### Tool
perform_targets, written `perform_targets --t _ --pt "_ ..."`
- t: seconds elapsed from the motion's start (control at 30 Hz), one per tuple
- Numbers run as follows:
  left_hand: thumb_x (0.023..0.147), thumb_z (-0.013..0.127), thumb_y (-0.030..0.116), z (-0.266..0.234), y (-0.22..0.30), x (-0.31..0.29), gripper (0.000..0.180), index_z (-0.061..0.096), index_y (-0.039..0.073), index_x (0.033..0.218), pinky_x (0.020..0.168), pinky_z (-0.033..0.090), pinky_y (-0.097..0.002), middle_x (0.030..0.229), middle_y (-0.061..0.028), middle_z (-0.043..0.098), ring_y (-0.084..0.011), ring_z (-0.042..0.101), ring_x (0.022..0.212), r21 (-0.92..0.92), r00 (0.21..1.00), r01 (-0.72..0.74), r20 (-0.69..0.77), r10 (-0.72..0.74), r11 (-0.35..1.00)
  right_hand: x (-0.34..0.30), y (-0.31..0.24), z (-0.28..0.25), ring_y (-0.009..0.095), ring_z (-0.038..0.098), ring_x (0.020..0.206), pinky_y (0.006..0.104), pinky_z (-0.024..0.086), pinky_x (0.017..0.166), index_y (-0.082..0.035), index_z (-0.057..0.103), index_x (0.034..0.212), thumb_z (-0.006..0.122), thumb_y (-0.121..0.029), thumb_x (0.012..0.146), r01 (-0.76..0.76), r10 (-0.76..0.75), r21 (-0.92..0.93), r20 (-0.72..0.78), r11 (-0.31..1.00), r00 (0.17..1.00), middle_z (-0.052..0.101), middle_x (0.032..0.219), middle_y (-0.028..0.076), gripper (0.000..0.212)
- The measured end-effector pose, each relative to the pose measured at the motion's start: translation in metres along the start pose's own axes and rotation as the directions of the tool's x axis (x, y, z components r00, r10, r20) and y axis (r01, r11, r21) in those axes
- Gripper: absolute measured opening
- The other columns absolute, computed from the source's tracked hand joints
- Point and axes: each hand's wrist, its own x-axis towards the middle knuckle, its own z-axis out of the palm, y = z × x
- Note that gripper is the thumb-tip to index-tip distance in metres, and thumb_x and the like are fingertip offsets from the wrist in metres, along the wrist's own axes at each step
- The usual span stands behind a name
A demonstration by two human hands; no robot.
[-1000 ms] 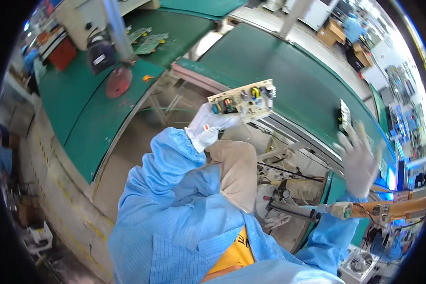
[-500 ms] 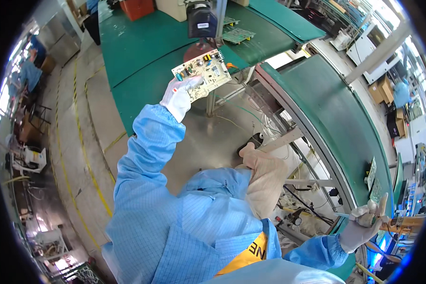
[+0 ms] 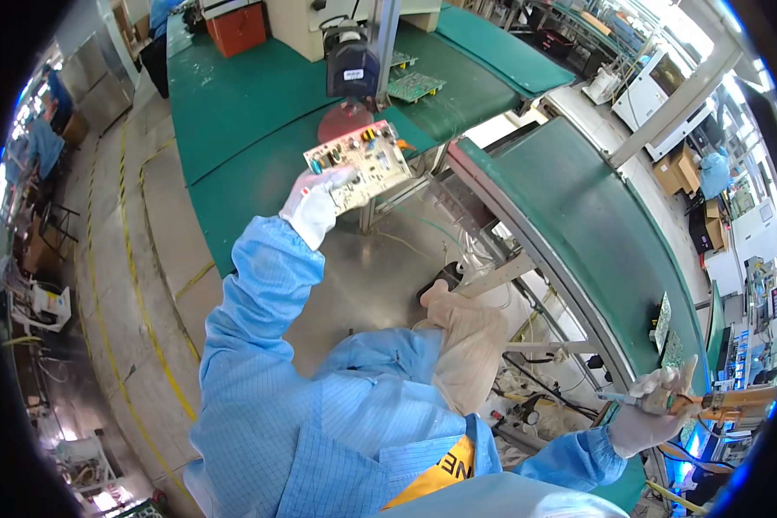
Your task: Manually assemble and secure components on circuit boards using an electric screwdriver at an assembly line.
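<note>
My left hand (image 3: 311,205), in a white glove, grips a cream circuit board (image 3: 373,175) by its near left edge. The board is tilted, its component side facing up, above the gap beside the green bench. At the lower right my gloved right hand (image 3: 647,420) is closed around a slim, pale pen-like tool (image 3: 615,398) whose tip points left. Its thumb and fingers lie beside an orange-brown bracket (image 3: 734,404), and the glove hides most of the grip. Green circuit boards (image 3: 665,332) rest on the curved conveyor just beyond this hand.
A green-topped bench (image 3: 242,104) stands ahead, carrying a black device on a post (image 3: 352,69), a red bin (image 3: 236,31) and more green boards (image 3: 415,86). The curved green conveyor (image 3: 570,198) runs down the right. Cables and metal framing (image 3: 535,406) lie below it.
The circuit board in my left hand has dropped slightly and moved left, tilting flatter. My right hand keeps its grip by the bracket, its fingers slightly shifted. The whole view has shifted a little.
</note>
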Motion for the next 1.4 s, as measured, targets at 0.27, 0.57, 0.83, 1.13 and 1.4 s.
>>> perform_targets --t 0.27,0.57,0.83,1.13,1.4 --pt "0.088 0.063 0.01 0.099 0.001 0.061 0.038 0.053 -0.003 0.122 0.079 0.054 -0.0302 0.109 -0.0133 0.066 -0.0193 0.067 0.091 -0.102 0.888 0.185 0.444 -0.121 0.977 -0.001 -0.008 -0.013 0.021 0.049 0.09 0.0354 0.045 0.079 -0.013 0.038 0.142 0.062 -0.055 0.082 0.024 -0.039 0.084 0.182 0.996 0.982 0.051 0.103 0.008 0.078" --pt "0.079 0.066 0.036 0.131 -0.062 0.238 0.038 0.063 0.023 0.115 0.079 0.051 -0.0386 0.101 -0.012 0.068 -0.0296 0.065 0.09 0.92 0.843 -0.343 0.213 0.494 0.189 0.023 -0.003 -0.028 0.021 0.055 0.071 0.0322 0.048 0.059 -0.001 0.053 0.124 0.039 -0.067 0.089 -0.151 0.131 -0.082 -0.207 0.985 0.97 0.053 0.086 0.009 0.076" --pt "0.071 0.065 0.024 0.098 -0.052 0.234 0.059 0.055 0.025 0.129 0.11 0.031 -0.0402 0.141 -0.0127 0.043 -0.0361 0.037 0.131 0.899 0.867 -0.157 0.324 0.379 -0.41 0.041 -0.005 -0.043 0.016 0.053 0.064 0.0309 0.047 0.053 -0.004 0.057 0.113 0.048 -0.05 0.094 -0.41 0.263 -0.38 -0.382 0.829 0.886 0.054 0.081 0.004 0.05" --pt "0.074 0.065 0.024 0.075 -0.052 0.238 0.067 0.045 0.027 0.138 0.109 0.031 -0.0411 0.146 -0.0184 0.036 -0.0353 0.036 0.133 0.888 0.859 -0.435 0.458 0.23 -0.147 0.139 0.017 -0.117 0.031 0.063 0.084 0.0388 0.05 0.077 -0.005 0.07 0.091 0.07 -0.032 0.081 0.042 0.023 -0.881 0.035 -0.471 0.999 0.066 0.089 0.015 0.029" --pt "0.082 0.064 0.046 0.088 -0.061 0.244 0.045 0.059 0.027 0.122 0.104 0.038 -0.0416 0.129 -0.0137 0.054 -0.0352 0.047 0.122 0.786 0.757 -0.274 0.531 0.38 -0.554 0.168 0.038 -0.169 0.03 0.061 0.101 0.039 0.049 0.088 -0.011 0.066 0.109 0.071 -0.044 0.077 -0.176 -0.131 -0.667 -0.118 -0.724 0.984 0.064 0.109 0.014 0.046"
